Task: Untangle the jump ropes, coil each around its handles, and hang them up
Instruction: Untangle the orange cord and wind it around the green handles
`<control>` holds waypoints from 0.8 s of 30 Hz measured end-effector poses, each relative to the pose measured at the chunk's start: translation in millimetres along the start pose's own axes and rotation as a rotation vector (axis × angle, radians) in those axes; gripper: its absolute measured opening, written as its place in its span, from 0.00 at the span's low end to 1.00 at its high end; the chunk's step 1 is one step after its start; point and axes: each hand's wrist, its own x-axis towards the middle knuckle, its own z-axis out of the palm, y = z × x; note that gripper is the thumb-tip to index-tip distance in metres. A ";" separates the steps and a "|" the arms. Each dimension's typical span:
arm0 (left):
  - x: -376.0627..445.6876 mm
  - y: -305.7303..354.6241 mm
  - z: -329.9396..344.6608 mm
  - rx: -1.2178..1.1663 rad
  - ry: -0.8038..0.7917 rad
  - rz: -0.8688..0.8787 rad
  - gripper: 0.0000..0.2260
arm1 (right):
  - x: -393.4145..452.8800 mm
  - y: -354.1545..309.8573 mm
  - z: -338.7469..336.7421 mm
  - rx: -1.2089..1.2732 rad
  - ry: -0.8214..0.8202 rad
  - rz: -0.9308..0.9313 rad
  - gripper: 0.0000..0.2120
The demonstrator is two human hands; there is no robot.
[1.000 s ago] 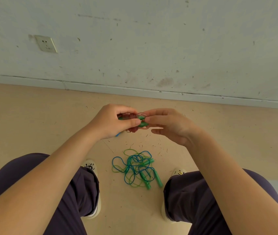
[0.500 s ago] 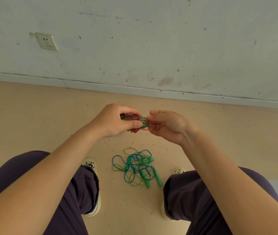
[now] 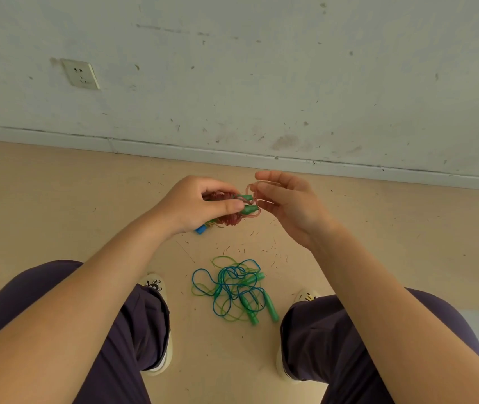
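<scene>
The left hand (image 3: 200, 207) grips the coiled red rope (image 3: 226, 212) by its green handles while the right hand (image 3: 286, 205), fingers loose, hooks the last loop, which may slip and unwind above the tangle (image 3: 234, 290) on the floor.

No readable text, labels, brands or numbers anywhere: wall (image 3: 261, 68), socket (image 3: 80, 73), floor (image 3: 57, 199) and ropes (image 3: 232, 290) all unmarked.
</scene>
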 end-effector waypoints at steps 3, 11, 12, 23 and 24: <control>-0.9 -1.3 -1.4 -0.113 0.010 0.036 0.08 | -1.5 1.9 -2.2 -0.019 -0.113 0.092 0.10; -0.6 -4.7 -6.7 -0.238 -0.016 0.042 0.12 | -5.9 -3.7 -8.1 0.064 -0.293 0.145 0.10; -0.7 -4.2 -6.6 -0.241 -0.025 0.037 0.12 | -5.7 -3.1 -8.6 0.056 -0.294 0.141 0.09; -2.3 -2.5 -3.4 0.048 -0.079 -0.119 0.05 | -1.0 2.9 -11.1 -0.341 0.013 -0.080 0.05; -1.9 -1.7 -3.2 0.049 -0.101 -0.126 0.06 | -1.5 2.8 -10.0 -0.346 0.024 -0.078 0.04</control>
